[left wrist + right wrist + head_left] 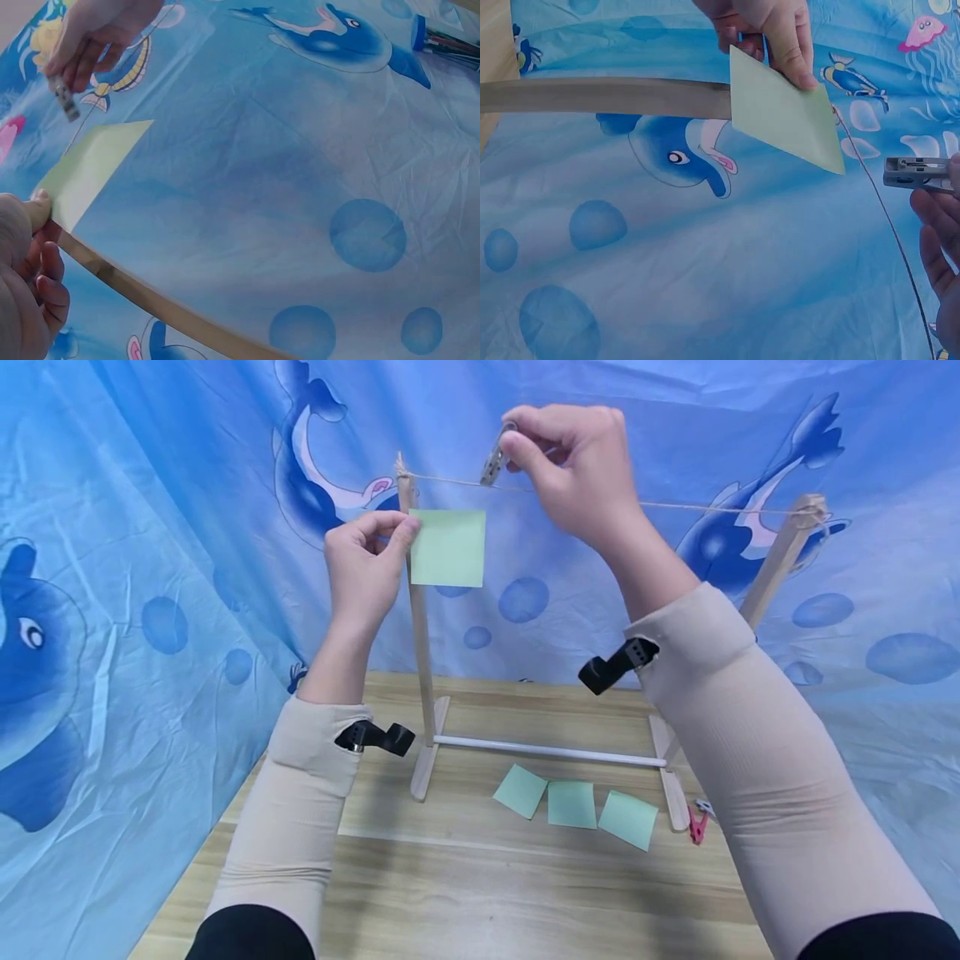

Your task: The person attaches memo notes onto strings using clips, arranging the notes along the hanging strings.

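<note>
Left hand [366, 564] pinched a green note [450, 548] near the left post [422, 660], right hand [581, 468] gripped a grey clip [492, 460] near string [705, 507]

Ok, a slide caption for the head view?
Left hand pinches a green note, right hand a clip, near a string.

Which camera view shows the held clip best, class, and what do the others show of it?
The right wrist view: the held clip looks largest and side-on there, though fingers cover one end. The head view shows it smaller and tilted; the left wrist view shows it small and blurred.
</note>
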The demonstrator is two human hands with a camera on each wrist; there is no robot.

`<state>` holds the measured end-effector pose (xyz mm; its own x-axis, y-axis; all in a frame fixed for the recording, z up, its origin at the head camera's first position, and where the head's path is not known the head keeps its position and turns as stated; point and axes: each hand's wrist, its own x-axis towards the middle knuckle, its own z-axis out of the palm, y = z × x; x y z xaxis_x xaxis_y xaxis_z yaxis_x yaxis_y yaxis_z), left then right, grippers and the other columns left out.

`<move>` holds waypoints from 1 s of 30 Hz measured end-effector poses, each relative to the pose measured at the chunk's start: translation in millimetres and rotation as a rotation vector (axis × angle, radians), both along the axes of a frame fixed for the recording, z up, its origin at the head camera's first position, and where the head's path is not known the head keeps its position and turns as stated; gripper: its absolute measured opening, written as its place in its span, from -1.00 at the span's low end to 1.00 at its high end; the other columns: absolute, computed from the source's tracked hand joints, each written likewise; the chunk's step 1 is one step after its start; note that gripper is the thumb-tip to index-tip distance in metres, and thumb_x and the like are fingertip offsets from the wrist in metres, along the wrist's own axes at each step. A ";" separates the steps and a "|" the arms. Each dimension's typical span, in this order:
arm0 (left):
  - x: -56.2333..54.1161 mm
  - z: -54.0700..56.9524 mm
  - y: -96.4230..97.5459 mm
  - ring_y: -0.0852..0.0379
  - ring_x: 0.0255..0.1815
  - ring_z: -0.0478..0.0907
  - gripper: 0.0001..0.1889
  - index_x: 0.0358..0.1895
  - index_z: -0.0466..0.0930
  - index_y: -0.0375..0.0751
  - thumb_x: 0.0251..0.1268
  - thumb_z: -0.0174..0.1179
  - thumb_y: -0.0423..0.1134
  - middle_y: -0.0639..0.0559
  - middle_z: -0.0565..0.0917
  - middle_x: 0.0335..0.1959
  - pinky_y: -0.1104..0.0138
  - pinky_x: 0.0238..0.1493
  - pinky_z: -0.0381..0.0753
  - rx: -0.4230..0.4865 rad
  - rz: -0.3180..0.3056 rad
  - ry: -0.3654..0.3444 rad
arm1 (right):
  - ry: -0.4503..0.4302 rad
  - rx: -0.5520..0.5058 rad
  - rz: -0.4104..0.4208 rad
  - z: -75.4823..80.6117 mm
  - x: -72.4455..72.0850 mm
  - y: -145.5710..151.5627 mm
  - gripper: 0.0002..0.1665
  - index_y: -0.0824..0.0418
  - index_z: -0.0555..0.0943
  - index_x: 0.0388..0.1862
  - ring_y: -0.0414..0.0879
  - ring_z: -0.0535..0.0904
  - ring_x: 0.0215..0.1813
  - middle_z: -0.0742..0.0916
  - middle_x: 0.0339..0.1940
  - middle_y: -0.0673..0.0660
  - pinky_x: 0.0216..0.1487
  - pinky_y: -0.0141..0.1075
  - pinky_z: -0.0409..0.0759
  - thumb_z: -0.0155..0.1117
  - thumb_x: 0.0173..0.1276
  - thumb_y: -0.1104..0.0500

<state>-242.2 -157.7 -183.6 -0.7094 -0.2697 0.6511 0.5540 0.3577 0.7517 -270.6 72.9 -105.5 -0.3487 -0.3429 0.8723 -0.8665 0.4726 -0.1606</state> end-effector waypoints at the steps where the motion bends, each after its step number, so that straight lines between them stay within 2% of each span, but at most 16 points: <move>1: 3.2 1.8 1.9 0.16 -0.46 0.36 -0.73 -0.12 0.78 -0.36 0.37 0.34 -0.17 0.12 0.55 -0.51 0.39 -0.42 0.32 0.008 0.008 0.004 | -0.054 -0.009 -0.008 3.1 -0.2 -3.3 -0.73 0.17 0.80 -0.06 -0.27 0.68 -0.21 0.82 -0.21 0.06 -0.19 -0.57 0.52 0.20 0.56 0.10; 3: 7.3 4.6 4.3 0.16 -0.45 0.36 -0.73 -0.13 0.78 -0.36 0.37 0.35 -0.17 0.12 0.55 -0.51 0.39 -0.42 0.31 0.022 0.016 0.004 | -0.134 -0.013 -0.022 8.7 -0.8 -9.3 -0.72 0.14 0.79 -0.01 -0.27 0.69 -0.17 0.82 -0.15 0.06 -0.18 -0.53 0.50 0.19 0.56 0.08; 5: 6.9 5.0 4.5 0.16 -0.45 0.37 -0.72 -0.12 0.79 -0.35 0.35 0.36 -0.15 0.12 0.56 -0.50 0.39 -0.42 0.31 0.020 0.021 -0.005 | -0.193 -0.008 -0.030 12.7 -1.5 -14.1 -0.71 0.13 0.78 0.01 -0.26 0.70 -0.15 0.81 -0.13 0.06 -0.18 -0.50 0.50 0.18 0.56 0.08; 12: -10.2 1.5 -2.7 0.13 -0.42 0.41 -0.71 -0.11 0.80 -0.28 0.32 0.39 -0.10 0.09 0.61 -0.47 0.39 -0.46 0.31 -0.009 0.016 -0.019 | -0.319 0.007 -0.041 18.9 -5.5 -23.0 -0.69 0.09 0.77 0.07 -0.26 0.71 -0.13 0.80 -0.11 0.05 -0.12 -0.46 0.57 0.19 0.55 0.04; 18: -12.1 3.1 -4.9 0.13 -0.39 0.46 -0.71 -0.13 0.82 -0.24 0.30 0.40 -0.06 0.05 0.66 -0.42 0.39 -0.46 0.36 -0.017 0.018 -0.024 | -0.372 0.041 -0.043 22.5 -7.8 -30.4 -0.66 0.09 0.77 0.07 -0.25 0.67 -0.13 0.79 -0.15 0.06 -0.18 -0.42 0.47 0.14 0.57 0.02; 25: -9.9 5.5 -3.9 0.15 -0.36 0.48 -0.71 -0.12 0.82 -0.23 0.30 0.40 -0.06 0.06 0.67 -0.41 0.40 -0.43 0.40 -0.014 0.019 -0.036 | -0.418 0.109 -0.054 25.1 -7.4 -42.8 -0.65 0.07 0.76 0.09 -0.25 0.65 -0.11 0.77 -0.14 0.03 -0.09 -0.43 0.53 0.11 0.58 0.00; 30: -10.0 6.1 -4.4 0.17 -0.39 0.45 -0.71 -0.11 0.81 -0.25 0.31 0.39 -0.09 0.07 0.65 -0.41 0.40 -0.44 0.38 0.013 0.017 -0.041 | -0.440 0.124 -0.047 24.9 -6.8 -44.4 -0.66 0.04 0.74 0.13 -0.25 0.66 -0.11 0.79 -0.09 0.04 -0.10 -0.41 0.53 0.13 0.57 0.01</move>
